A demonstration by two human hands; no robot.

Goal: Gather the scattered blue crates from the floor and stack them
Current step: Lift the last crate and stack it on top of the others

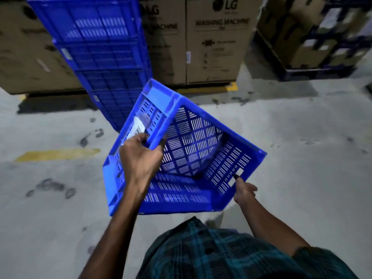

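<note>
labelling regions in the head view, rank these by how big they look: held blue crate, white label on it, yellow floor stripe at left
1. held blue crate, largest by far
2. yellow floor stripe
3. white label, smallest, though partly hidden by the left hand

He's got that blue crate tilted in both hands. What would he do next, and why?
Probably level the crate and lift it toward the stack ahead-left. The left hand and right hand grip opposite walls, and it hangs tilted, clear of the floor.

Tall brown cardboard carton (213, 41) bore "LG" logo and "WASHING MACHINE". Neighbouring brown carton (163, 41) showed partial "MACHINE". White barcode sticker (136, 128) on tilted blue slotted plastic crate (193, 150): unreadable.
</note>
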